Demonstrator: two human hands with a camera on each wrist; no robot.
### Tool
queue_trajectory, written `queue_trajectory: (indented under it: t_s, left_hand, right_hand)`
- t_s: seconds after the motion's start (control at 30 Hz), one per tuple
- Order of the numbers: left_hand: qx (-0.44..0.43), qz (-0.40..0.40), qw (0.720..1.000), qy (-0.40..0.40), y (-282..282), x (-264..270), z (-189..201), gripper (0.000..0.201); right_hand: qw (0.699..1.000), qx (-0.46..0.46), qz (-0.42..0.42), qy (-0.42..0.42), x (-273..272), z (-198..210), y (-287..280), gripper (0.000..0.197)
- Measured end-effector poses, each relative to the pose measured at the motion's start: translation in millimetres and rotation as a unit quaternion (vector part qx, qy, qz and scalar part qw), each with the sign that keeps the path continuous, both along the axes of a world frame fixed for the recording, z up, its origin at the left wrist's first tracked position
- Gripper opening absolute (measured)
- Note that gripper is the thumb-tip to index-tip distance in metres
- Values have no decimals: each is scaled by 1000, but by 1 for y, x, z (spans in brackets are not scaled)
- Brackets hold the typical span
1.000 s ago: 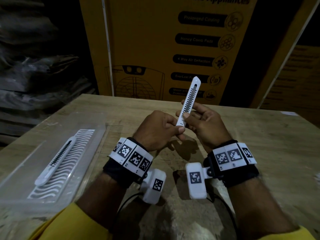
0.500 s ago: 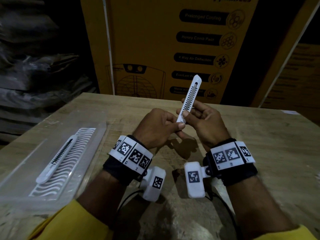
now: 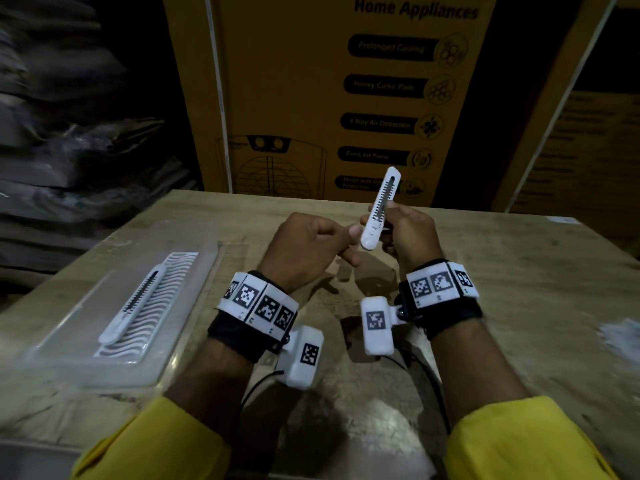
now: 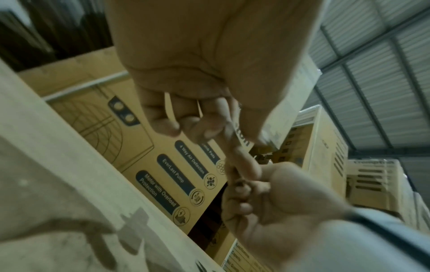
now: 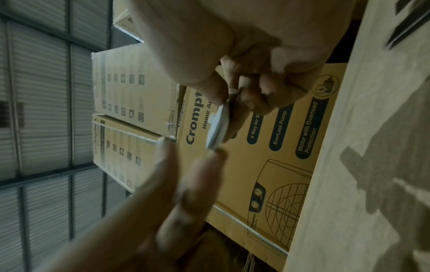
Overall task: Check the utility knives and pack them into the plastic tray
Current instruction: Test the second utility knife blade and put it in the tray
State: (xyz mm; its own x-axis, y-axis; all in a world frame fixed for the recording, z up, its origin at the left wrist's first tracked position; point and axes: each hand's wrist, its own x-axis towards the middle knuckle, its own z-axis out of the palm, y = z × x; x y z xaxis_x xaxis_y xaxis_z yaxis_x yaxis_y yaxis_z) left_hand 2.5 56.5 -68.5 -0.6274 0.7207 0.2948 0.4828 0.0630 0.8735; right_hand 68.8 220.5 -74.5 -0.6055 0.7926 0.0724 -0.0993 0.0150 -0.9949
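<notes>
My right hand [image 3: 386,216] grips a white utility knife [image 3: 382,202] by its middle and holds it nearly upright above the table, slotted side toward me. In the right wrist view the same knife [image 5: 217,127] sticks out past my right fingers. My left hand [image 3: 349,242] is just left of the knife's lower end, thumb and forefinger tips touching it, the other fingers loosely curled. A clear plastic tray [image 3: 204,282] lies at the left with a white wavy insert. A second white knife [image 3: 133,303] lies lengthwise in it.
The wooden table [image 3: 519,271] runs out to the right, with a small white scrap [image 3: 620,334] near its right edge. Tall yellow cardboard boxes [image 3: 329,98] stand right behind the table. Dark stacked sacks [image 3: 69,150] fill the left background.
My left thumb and forefinger have loosened their pinch on the knife's lower end, which now shows free. The right hand has taken the knife a little to the right.
</notes>
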Motion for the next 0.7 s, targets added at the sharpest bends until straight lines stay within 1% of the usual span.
queue_trajectory:
  t_s: [0.13,0.23,0.33,0.4,0.5,0.6,0.63,0.7]
  left_hand:
    - [52,50,997,10,-21,15,5,29]
    - [96,89,991,13,-49,28,15,29]
    - [143,132,980,38,-86,36,29,29]
    - [172,156,971,62,-115,36,38,27]
    - [197,221,951,84,-161,25,45,25]
    - [183,308,928,103,-204,7,39,18]
    - [162,335,922,105,-216,0,34,17]
    - [84,390,911,109,-235,-15,20,16]
  right_hand:
    - [1000,-13,-7,-1,3,3,-3,24]
    - [999,-45,3,15,4,6,-10,22]
    - [997,-65,29,20,5,8,-22,24]
    - [997,-61,50,15,7,11,-35,23]
    - [994,-46,103,9,9,19,-66,16]
    - [988,13,150,-18,1,23,-104,13]
    - [987,41,154,-38,-4,24,-117,13]
    - [980,87,165,-67,-16,25,-143,15]
